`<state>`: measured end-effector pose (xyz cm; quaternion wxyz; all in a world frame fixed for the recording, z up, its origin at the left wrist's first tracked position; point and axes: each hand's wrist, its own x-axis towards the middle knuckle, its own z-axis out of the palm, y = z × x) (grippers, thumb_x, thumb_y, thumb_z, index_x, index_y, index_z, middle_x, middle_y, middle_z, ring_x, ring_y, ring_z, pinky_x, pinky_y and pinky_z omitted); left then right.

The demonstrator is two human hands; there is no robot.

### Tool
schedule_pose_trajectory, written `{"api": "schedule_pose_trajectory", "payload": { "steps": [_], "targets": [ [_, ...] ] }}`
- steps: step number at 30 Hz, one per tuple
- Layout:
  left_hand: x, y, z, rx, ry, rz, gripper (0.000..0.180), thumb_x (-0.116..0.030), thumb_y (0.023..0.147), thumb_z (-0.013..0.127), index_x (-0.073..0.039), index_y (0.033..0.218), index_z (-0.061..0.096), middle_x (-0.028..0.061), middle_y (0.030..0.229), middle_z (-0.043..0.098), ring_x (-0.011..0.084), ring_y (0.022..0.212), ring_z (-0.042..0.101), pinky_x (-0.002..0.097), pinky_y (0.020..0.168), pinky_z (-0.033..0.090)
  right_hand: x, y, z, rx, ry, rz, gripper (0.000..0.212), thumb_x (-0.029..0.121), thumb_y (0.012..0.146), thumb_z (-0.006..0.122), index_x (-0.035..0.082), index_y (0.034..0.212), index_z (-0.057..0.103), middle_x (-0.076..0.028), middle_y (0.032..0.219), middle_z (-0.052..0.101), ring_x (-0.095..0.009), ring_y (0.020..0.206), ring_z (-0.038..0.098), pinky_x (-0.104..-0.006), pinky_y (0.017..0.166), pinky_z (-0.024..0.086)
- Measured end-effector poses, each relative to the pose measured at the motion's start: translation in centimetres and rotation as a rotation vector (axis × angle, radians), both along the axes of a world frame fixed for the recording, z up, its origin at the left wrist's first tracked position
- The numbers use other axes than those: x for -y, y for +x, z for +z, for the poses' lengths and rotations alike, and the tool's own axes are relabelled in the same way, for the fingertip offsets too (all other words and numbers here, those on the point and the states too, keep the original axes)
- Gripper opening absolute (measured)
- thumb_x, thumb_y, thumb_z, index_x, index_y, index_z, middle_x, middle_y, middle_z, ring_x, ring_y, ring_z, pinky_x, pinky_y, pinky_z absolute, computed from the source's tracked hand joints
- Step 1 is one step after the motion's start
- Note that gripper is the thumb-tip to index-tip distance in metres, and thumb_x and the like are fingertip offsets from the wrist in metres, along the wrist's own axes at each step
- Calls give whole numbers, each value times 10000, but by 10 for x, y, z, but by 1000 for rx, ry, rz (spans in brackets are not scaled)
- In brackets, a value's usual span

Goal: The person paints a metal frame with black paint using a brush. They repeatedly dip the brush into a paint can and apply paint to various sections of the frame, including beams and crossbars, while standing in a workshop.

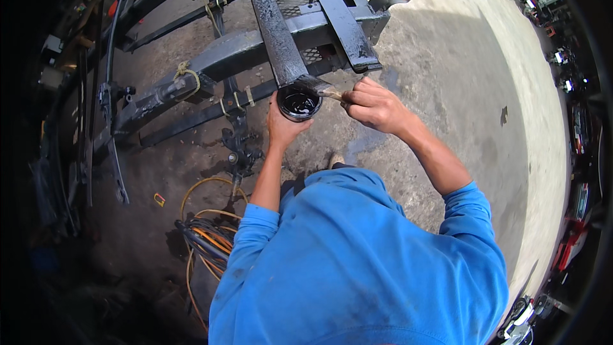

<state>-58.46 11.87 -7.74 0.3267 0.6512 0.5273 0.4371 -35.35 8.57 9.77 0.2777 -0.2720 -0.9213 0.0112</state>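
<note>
My left hand (285, 125) is wrapped round a round can of black paint (299, 103), held upright beneath the end of a flat metal bar (271, 22). Glossy black liquid shows inside the can. In my right hand (377, 106), the fingers are closed on the handle of a paintbrush (327, 90). Its dark bristles lie over the can's far rim, by the bar's near end; whether they touch the bar I cannot tell. Wet-looking black covers much of that bar, with a speckled grey patch along it. A second dark bar (338, 16) runs beside it to the right.
Both bars rest across a large steel frame (236, 51), tied in places with yellowish cord (186, 73). A bundle of orange and black cables (211, 236) lies on the concrete floor (447, 70) at left. Parked motorbikes (520, 319) line the far right edge.
</note>
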Motion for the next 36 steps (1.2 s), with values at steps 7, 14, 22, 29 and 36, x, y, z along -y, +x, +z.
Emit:
{"api": "schedule_pose_trajectory", "payload": {
  "steps": [7, 14, 22, 29, 36],
  "targets": [
    [1, -12, -8, 20, -27, -41, 1046, -229, 419, 916, -40, 1320, 419, 153, 1175, 617, 301, 1083, 610, 388, 934, 486, 35, 22, -14, -178, -6, -177, 146, -21, 710, 711, 6, 733, 570, -111, 850, 621, -243, 721, 581, -336, 631, 449],
    [33, -30, -4, -64, -26, -56, 1083, -235, 417, 911, -44, 1347, 391, 181, 1189, 606, 354, 1102, 592, 416, 948, 476, 53, -46, -110, -894, -728, -836, 167, 63, 729, 763, -10, 739, 612, -52, 693, 649, -79, 625, 543, -264, 559, 433],
    [43, -59, -16, -170, 79, -3, 1064, -206, 419, 894, -64, 1345, 389, 157, 1321, 512, 373, 1228, 472, 452, 1044, 386, 35, -23, -101, -697, -832, -858, 162, 62, 746, 749, -6, 723, 604, -37, 642, 626, -66, 575, 521, -255, 511, 407],
    [37, -67, -12, -213, 2, -88, 1066, -202, 433, 887, -69, 1360, 377, 166, 1306, 517, 367, 1225, 476, 446, 1042, 390, 34, -53, -87, -103, -288, -2, 143, -50, 703, 657, 14, 794, 569, -101, 923, 628, -246, 789, 576, -349, 705, 463],
    [27, -70, -7, -157, -28, -4, 1011, -193, 455, 880, -76, 1338, 402, 177, 1262, 540, 364, 1173, 523, 423, 1003, 439, 31, -34, -63, -232, -278, -55, 158, -73, 665, 621, 9, 772, 539, -105, 890, 603, -290, 796, 544, -381, 686, 467]
  ]
}}
